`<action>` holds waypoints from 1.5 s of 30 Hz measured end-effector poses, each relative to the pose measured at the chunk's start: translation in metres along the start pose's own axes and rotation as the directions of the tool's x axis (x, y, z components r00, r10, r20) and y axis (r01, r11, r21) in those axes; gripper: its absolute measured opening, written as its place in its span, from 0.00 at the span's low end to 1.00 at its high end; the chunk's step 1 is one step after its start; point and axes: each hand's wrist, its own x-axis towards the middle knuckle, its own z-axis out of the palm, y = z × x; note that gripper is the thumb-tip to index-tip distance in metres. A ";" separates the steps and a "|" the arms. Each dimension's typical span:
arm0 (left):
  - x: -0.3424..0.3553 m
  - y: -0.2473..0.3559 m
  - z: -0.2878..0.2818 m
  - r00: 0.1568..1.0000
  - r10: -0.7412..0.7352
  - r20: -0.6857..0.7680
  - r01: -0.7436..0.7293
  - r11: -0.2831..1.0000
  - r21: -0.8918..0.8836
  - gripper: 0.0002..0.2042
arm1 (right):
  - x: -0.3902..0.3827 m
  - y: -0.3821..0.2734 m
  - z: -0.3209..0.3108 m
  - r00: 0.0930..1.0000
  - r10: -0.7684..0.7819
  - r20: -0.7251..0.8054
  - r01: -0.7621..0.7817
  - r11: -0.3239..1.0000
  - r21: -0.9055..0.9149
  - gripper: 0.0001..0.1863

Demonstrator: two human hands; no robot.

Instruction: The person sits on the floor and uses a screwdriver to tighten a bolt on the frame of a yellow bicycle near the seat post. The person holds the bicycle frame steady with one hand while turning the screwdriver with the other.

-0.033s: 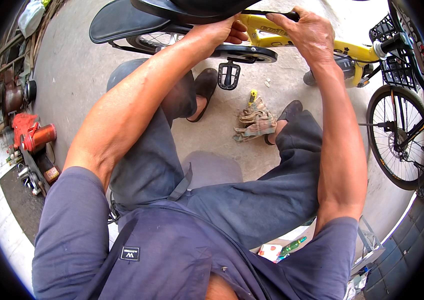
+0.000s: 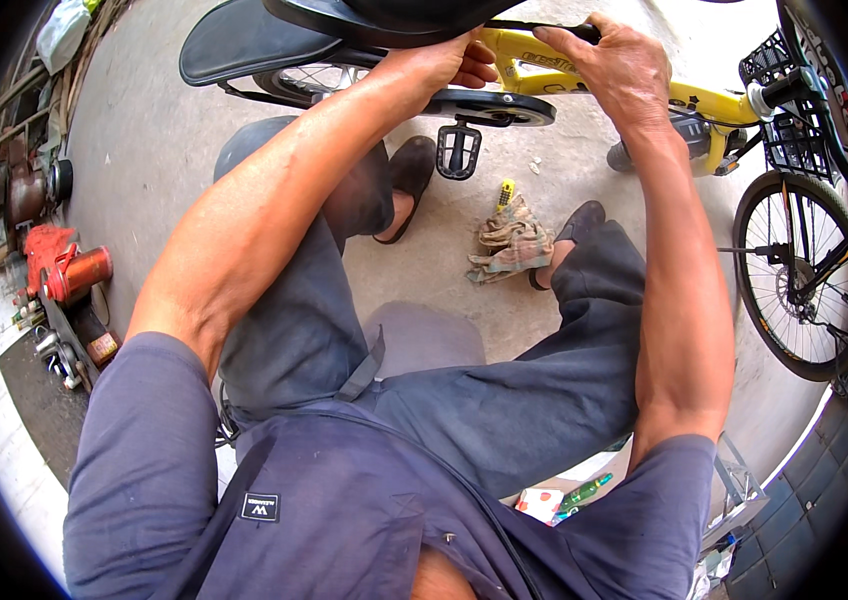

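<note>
A small yellow bicycle [image 2: 529,78] with a black seat [image 2: 384,15], a black rear pad [image 2: 249,48] and a black pedal [image 2: 458,150] stands at the top of the view. My left hand [image 2: 449,62] is up under the seat with its fingers curled; what they hold is hidden. My right hand [image 2: 624,70] is closed on a black bar [image 2: 524,26] just above the yellow frame, thumb along it. On the concrete below lie a crumpled rag [image 2: 512,245] and a small yellow-and-black object [image 2: 505,195] beside it, between my feet.
A second bicycle [image 2: 802,275] with a black basket [image 2: 784,75] stands at the right. Along the left edge are a red metal tool [image 2: 69,265], rusty parts and wood scraps. A green bottle [image 2: 584,490] lies low behind my right leg. The concrete floor [image 2: 134,140] is under me.
</note>
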 end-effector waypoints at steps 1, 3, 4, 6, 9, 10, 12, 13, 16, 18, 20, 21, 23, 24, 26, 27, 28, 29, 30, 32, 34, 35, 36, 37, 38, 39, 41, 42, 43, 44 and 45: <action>-0.003 0.001 0.000 0.997 0.077 0.019 -0.078 0.997 0.024 0.24 | -0.001 0.007 0.004 0.998 -0.059 -0.011 0.059 0.998 -0.030 0.26; -0.005 0.001 -0.001 0.996 0.083 0.012 -0.083 0.996 0.028 0.24 | -0.001 -0.001 0.001 0.999 -0.022 0.029 0.023 0.999 -0.032 0.24; -0.005 0.002 -0.002 0.996 0.085 0.009 -0.086 0.996 0.030 0.24 | -0.001 -0.004 0.000 0.999 -0.003 0.049 0.004 0.999 -0.033 0.23; -0.007 0.003 0.000 0.996 0.092 0.013 -0.092 0.995 0.047 0.24 | -0.003 0.005 0.008 0.998 -0.056 0.022 0.056 0.998 0.012 0.21; -0.007 0.004 0.000 0.997 0.077 0.007 -0.077 0.996 0.044 0.24 | -0.001 0.007 0.010 0.994 -0.111 0.019 0.109 0.989 0.102 0.17; -0.007 0.004 -0.001 0.998 0.068 0.004 -0.068 0.997 0.038 0.24 | -0.001 0.006 0.010 0.992 -0.126 0.024 0.122 0.983 0.136 0.16; -0.006 0.002 -0.002 0.996 0.085 0.019 -0.086 0.996 0.019 0.24 | 0.000 0.009 0.010 0.992 -0.106 0.069 0.094 0.983 0.159 0.15; -0.005 0.002 -0.002 0.995 0.094 0.026 -0.095 0.995 0.009 0.25 | 0.000 0.010 0.009 0.991 -0.096 0.091 0.080 0.982 0.170 0.14; -0.004 0.000 -0.003 0.996 0.087 0.038 -0.085 0.996 -0.041 0.24 | -0.002 0.005 0.002 0.980 -0.185 0.073 0.182 0.982 0.044 0.13; -0.012 0.009 0.003 0.996 0.063 0.056 -0.059 0.996 -0.066 0.25 | -0.008 0.000 -0.005 0.972 -0.230 0.044 0.231 0.973 -0.001 0.13; -0.016 0.013 0.006 0.997 0.052 0.059 -0.048 0.996 -0.072 0.25 | -0.010 -0.001 -0.005 0.971 -0.236 0.041 0.236 0.972 -0.007 0.13; -0.017 0.012 0.007 0.997 0.053 0.054 -0.050 0.997 -0.067 0.25 | -0.011 0.001 -0.004 0.974 -0.218 0.052 0.218 0.976 0.011 0.13; -0.018 0.012 0.007 0.997 0.050 0.056 -0.046 0.997 -0.068 0.25 | -0.012 0.003 -0.004 0.977 -0.203 0.057 0.202 0.979 0.019 0.13; -0.018 0.012 0.007 0.997 0.045 0.064 -0.040 0.996 -0.075 0.25 | -0.011 0.005 -0.003 0.977 -0.206 0.052 0.206 0.979 0.011 0.13; -0.014 0.009 0.004 0.996 0.049 0.071 -0.043 0.996 -0.084 0.25 | -0.009 0.009 -0.001 0.982 -0.183 0.056 0.181 0.983 0.038 0.14; -0.011 0.004 0.001 0.996 0.058 0.070 -0.052 0.995 -0.086 0.24 | -0.009 0.013 0.004 0.985 -0.158 0.066 0.153 0.986 0.072 0.14; -0.008 0.000 -0.002 0.995 0.068 0.068 -0.061 0.994 -0.088 0.24 | -0.009 0.016 0.010 0.988 -0.134 0.076 0.125 0.986 0.106 0.15; -0.008 0.000 -0.002 0.996 0.067 0.054 -0.062 0.995 -0.082 0.23 | -0.010 0.017 0.016 0.990 -0.103 0.096 0.091 0.988 0.128 0.15; -0.008 0.000 -0.001 0.997 0.067 0.039 -0.064 0.995 -0.076 0.23 | -0.012 0.017 0.022 0.991 -0.074 0.116 0.056 0.987 0.149 0.15; -0.010 0.004 0.003 0.998 0.055 0.006 -0.055 0.996 -0.070 0.21 | -0.016 0.018 0.035 0.989 -0.051 0.138 0.023 0.979 0.201 0.16; -0.016 0.011 0.009 0.999 0.034 -0.027 -0.035 0.997 -0.069 0.20 | -0.020 0.020 0.050 0.981 -0.097 0.166 0.074 0.988 0.135 0.16; -0.017 0.011 0.010 0.999 0.035 -0.041 -0.037 0.998 -0.053 0.20 | -0.022 0.020 0.057 0.976 -0.121 0.180 0.104 0.989 0.104 0.16; -0.017 0.012 0.011 0.998 0.036 -0.055 -0.038 0.999 -0.037 0.19 | -0.024 0.018 0.064 0.977 -0.157 0.142 0.136 0.979 0.150 0.18; -0.017 0.012 0.012 0.997 0.038 -0.068 -0.039 0.999 -0.022 0.19 | -0.027 0.018 0.071 0.978 -0.151 0.147 0.124 0.976 0.182 0.18; -0.017 0.012 0.012 0.996 0.034 -0.080 -0.035 0.999 -0.005 0.19 | -0.028 0.013 0.075 0.977 -0.147 0.152 0.112 0.970 0.215 0.18; -0.017 0.012 0.012 0.995 0.031 -0.090 -0.031 0.999 0.012 0.19 | -0.029 0.009 0.079 0.977 -0.142 0.159 0.100 0.964 0.248 0.18; -0.015 0.010 0.011 0.994 0.032 -0.102 -0.029 0.999 0.034 0.19 | -0.028 0.007 0.083 0.972 -0.101 0.210 0.044 0.964 0.262 0.18; -0.012 0.009 0.011 0.994 0.035 -0.104 -0.031 0.999 0.040 0.19 | -0.026 0.008 0.087 0.970 -0.093 0.222 0.031 0.963 0.269 0.18; -0.010 0.007 0.010 0.994 0.039 -0.105 -0.034 0.998 0.046 0.19 | -0.025 0.009 0.090 0.968 -0.085 0.235 0.018 0.961 0.276 0.18; -0.009 0.005 0.008 0.992 0.047 -0.114 -0.041 0.998 0.056 0.19 | -0.024 0.007 0.090 0.968 -0.076 0.240 0.001 0.955 0.298 0.19; -0.008 0.003 0.005 0.991 0.055 -0.124 -0.047 0.997 0.066 0.19 | -0.024 0.004 0.091 0.967 -0.067 0.246 -0.016 0.948 0.319 0.19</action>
